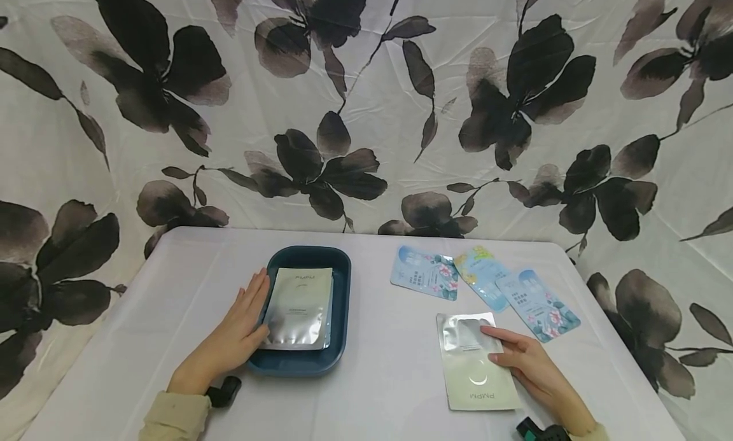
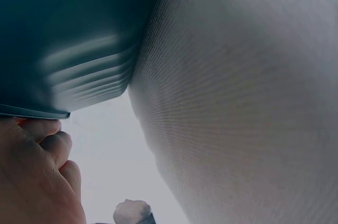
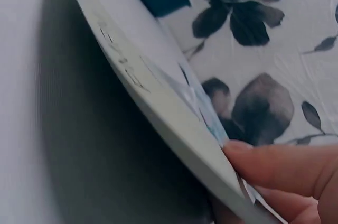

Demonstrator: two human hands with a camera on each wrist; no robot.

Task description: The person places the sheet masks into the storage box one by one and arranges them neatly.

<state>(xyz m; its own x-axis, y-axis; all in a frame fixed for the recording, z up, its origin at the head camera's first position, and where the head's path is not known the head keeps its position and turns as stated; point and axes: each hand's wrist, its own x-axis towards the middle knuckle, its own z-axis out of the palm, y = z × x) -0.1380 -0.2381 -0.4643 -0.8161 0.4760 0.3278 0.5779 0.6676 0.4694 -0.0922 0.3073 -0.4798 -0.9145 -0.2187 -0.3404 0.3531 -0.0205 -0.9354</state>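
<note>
My left hand (image 1: 231, 326) lies along the left side of a dark blue tray (image 1: 342, 339), fingers straight and thumb reaching over the rim. In the left wrist view the same hand (image 2: 39, 174) is right at the edge of the tray (image 2: 79, 34). Inside the tray is a stack of face mask packets, a pale green and silver packet (image 1: 300, 304) on top and a bluish edge showing beneath. My right hand (image 1: 535, 368) pinches another pale green and silver face mask packet (image 1: 472, 371) by its right side. The right wrist view shows the packet (image 3: 158, 105) edge-on, tilted, beside the thumb.
Three light blue face mask packets lie at the back right: one on the left (image 1: 424, 272), a yellow-flowered one (image 1: 481, 275) in the middle, and one (image 1: 538, 304) on the right. The white-covered table (image 1: 378, 377) ends at a floral cloth (image 1: 401, 110) behind.
</note>
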